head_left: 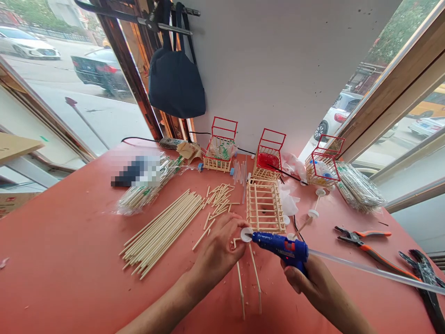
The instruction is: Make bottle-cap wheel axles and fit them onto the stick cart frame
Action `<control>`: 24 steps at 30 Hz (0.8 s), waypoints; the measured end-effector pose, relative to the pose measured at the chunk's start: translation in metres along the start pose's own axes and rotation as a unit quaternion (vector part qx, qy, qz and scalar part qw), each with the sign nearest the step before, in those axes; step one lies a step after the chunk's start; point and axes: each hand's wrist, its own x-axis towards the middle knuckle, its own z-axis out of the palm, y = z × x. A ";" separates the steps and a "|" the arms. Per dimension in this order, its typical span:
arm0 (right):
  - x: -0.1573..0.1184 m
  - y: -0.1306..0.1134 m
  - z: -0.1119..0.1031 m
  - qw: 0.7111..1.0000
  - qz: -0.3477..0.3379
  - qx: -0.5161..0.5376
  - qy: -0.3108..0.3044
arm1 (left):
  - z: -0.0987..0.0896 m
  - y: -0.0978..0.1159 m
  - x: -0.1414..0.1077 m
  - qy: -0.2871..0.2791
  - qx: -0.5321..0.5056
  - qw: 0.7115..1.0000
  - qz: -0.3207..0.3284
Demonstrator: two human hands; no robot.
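The left hand (224,234), fingers curled with thumb and fingertips nearly together, pinches a small white plastic disc (245,235) above the salmon-red tabletop (86,260). The right hand (309,278) is wrapped around the handle of a blue plastic glue gun (281,246), its nozzle at the disc; whether they touch is unclear. A long translucent glue stick (365,268) extends from the gun's back. Just beyond lies a rectangular pale-wood stick frame (257,205), with loose pale wooden sticks (163,234) left of it.
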 end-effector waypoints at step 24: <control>0.000 -0.005 0.001 0.999 0.034 -0.033 0.006 | 0.001 -0.003 -0.001 0.004 -0.009 1.000 0.010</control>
